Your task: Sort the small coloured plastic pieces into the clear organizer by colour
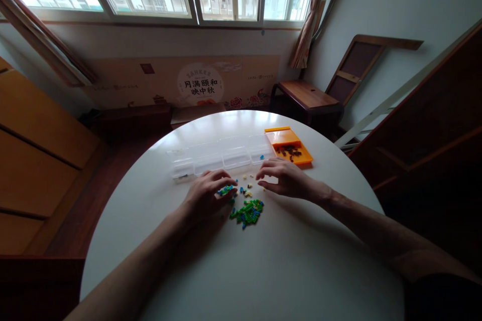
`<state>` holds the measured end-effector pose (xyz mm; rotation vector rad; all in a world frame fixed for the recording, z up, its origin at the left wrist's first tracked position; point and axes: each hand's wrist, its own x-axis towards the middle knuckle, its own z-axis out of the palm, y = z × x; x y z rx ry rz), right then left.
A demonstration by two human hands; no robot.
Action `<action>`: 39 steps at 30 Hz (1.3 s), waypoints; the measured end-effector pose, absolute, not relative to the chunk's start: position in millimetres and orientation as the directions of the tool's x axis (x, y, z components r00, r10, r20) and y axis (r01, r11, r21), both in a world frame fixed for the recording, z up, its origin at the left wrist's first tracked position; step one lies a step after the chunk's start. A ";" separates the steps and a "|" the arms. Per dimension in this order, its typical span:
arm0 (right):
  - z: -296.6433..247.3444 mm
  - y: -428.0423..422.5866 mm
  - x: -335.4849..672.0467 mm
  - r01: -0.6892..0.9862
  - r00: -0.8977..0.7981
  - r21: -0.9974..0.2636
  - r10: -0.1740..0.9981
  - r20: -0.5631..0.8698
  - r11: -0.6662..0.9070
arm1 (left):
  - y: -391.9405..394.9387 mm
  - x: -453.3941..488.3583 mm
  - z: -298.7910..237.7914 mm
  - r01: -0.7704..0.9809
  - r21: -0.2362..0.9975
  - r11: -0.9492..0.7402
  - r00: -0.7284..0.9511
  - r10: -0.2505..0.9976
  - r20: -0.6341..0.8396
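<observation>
My left hand (pixel 208 191) rests over the table with its fingers curved and apart, beside a small cluster of green and blue building bricks (pixel 226 190). Across from it, my right hand (pixel 283 178) hovers with thumb and fingers spread, and nothing shows between them. Between the hands lie a few loose yellow and blue bricks (pixel 247 193). Closer to me is a pile of mostly green bricks (pixel 247 213) mixed with some blue. Beyond my hands stands a clear plastic compartment box (pixel 235 158), with a blue brick (pixel 262 157) in its right compartment.
An orange tray (pixel 307 158) holding dark brown pieces (pixel 289 152) sits at the box's right end. All of this is on a round white table (pixel 286 266). Past the table are a wooden stool (pixel 307 94), a long printed box (pixel 150 80) and windows.
</observation>
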<state>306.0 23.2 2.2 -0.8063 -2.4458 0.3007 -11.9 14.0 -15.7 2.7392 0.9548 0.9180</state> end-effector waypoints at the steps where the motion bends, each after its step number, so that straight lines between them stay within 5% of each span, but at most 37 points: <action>1: 1.1 22.2 299.4 0.471 -0.684 -0.360 0.591 0.427 0.805 | 13.7 -11.1 -14.8 0.521 0.259 -0.813 0.634 0.572 0.521; 14: -9.9 25.1 281.1 0.489 -0.699 -0.271 0.558 0.447 0.829 | 10.4 -2.0 -21.6 0.496 0.201 -0.845 0.703 0.526 0.478; 23: 1.0 49.6 359.0 0.710 -0.316 -0.376 0.747 0.584 0.595 | 8.5 2.5 -19.2 0.512 0.227 -0.829 0.686 0.553 0.472; 31: -9.8 54.3 382.6 0.729 -0.224 -0.447 0.798 0.560 0.519 | 8.3 6.4 -18.7 0.518 0.226 -0.825 0.682 0.558 0.473; 36: 1.8 28.1 349.0 0.634 -0.308 -0.465 0.753 0.581 0.618 | 9.1 9.1 -19.3 0.527 0.251 -0.812 0.641 0.574 0.510; 39: 6.6 9.5 322.5 0.553 -0.458 -0.431 0.693 0.557 0.713 | 6.2 14.1 -17.4 0.502 0.381 -0.776 0.550 0.627 0.552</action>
